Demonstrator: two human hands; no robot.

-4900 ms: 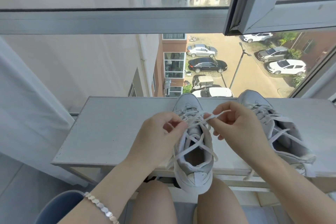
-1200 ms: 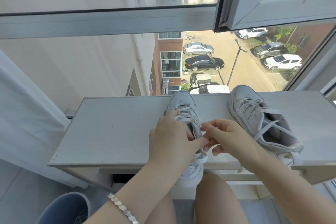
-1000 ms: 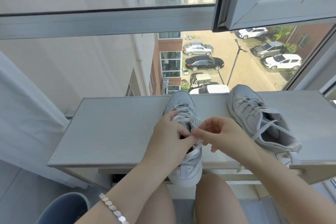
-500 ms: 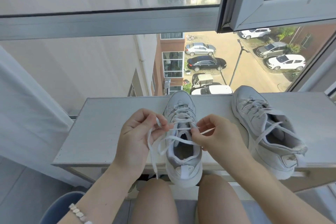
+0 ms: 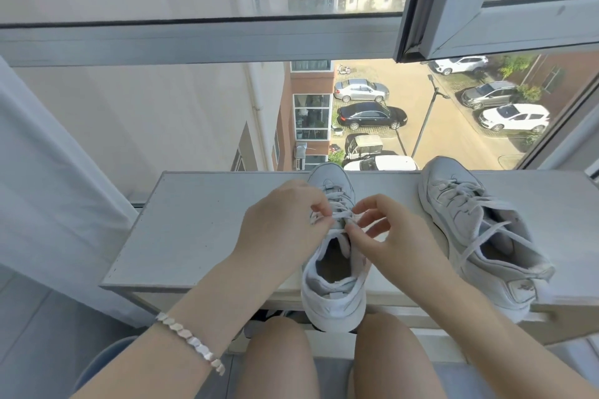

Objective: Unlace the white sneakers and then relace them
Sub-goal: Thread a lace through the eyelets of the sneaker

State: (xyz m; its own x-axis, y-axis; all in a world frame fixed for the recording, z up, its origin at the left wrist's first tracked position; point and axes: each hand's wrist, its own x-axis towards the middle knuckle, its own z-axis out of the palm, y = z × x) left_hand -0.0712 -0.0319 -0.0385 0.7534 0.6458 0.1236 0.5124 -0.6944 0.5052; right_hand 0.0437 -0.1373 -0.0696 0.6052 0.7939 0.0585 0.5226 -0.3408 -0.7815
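A white sneaker [image 5: 334,288] stands on the grey shelf [image 5: 194,230] in front of me, toe toward the window, heel hanging over the near edge. My left hand [image 5: 285,223] and my right hand [image 5: 389,233] meet over its upper eyelets. Each pinches part of the white lace [image 5: 337,215] close to the tongue. A short lace end sticks out left of my left fingers. The second white sneaker [image 5: 476,230] lies to the right, angled, its laces loose across the opening.
The shelf runs along a window with an open sash [image 5: 505,0] at the upper right. A white curtain [image 5: 48,191] hangs at the left. A blue-grey bin [image 5: 100,363] sits on the floor at the lower left. My knees are under the shelf's near edge.
Half a second ago my hands were apart, drawing the lace out sideways. They have come together over the eyelets, and the lace now lies snug across the sneaker.
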